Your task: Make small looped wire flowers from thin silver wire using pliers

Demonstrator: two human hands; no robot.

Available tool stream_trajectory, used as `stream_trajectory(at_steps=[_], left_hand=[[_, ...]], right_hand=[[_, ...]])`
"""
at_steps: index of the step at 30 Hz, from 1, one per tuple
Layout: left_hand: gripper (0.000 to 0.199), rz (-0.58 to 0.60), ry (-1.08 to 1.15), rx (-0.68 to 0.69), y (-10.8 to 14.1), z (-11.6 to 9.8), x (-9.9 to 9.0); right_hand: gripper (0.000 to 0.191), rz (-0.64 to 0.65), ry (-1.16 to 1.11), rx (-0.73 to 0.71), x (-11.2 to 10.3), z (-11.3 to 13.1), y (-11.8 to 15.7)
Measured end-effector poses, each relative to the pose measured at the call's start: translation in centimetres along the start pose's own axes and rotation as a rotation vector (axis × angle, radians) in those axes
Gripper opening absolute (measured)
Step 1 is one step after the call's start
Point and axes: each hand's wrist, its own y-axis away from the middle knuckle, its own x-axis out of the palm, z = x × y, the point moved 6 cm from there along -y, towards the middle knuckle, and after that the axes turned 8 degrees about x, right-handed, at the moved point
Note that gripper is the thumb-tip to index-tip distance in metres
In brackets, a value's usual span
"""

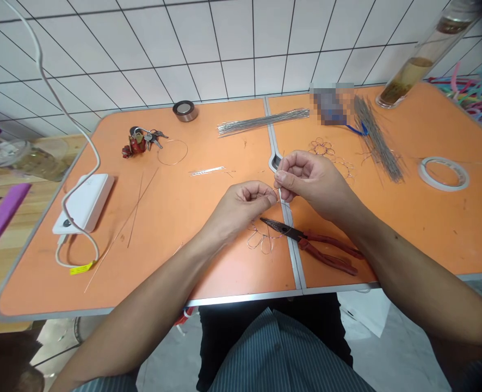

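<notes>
One yellow cable tag (81, 268), its print too small to read, rests on the counter (233, 280), near left. Red-handled pliers (305, 238) lie beside wire loops (261, 243). Just beyond, the left hand (243, 206) and right hand (315, 177) pinch thin wire (277, 195) between closed fingertips. Farther back: a wire bundle (253, 123), then a pixelated item (329, 106), illegible.

No legible lettering

The small, flat yellow tag (81, 268) on the white, flexible cable (40, 59) may bear print, too small to read. On the blue-grey, pixelated object (329, 105), any marking is obscured.
</notes>
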Motion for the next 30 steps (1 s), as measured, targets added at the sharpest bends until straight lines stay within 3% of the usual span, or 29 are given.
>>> stream_trajectory(at_steps=[8,15,26,28,30], left_hand=[[0.019,0.024,0.035,-0.005,0.2,-0.1,0.0],[0.006,0.021,-0.005,-0.015,0.1,0.0,0.0],[0.018,0.023,0.005,-0.021,0.3,-0.3,0.1],[0.017,0.011,0.006,-0.019,0.3,-0.3,0.0],[0.016,-0.008,0.013,-0.018,0.2,-0.3,-0.1]], right_hand=[[0.026,-0.023,0.019,-0.003,-0.1,0.2,0.2],[0.027,-0.025,0.022,0.009,0.0,0.0,0.1],[0.029,0.019,0.006,0.017,-0.1,-0.5,-0.1],[0.023,-0.05,0.088,-0.043,-0.6,-0.3,-0.1],[0.017,-0.196,0.264,-0.211,-1.5,0.7,0.3]])
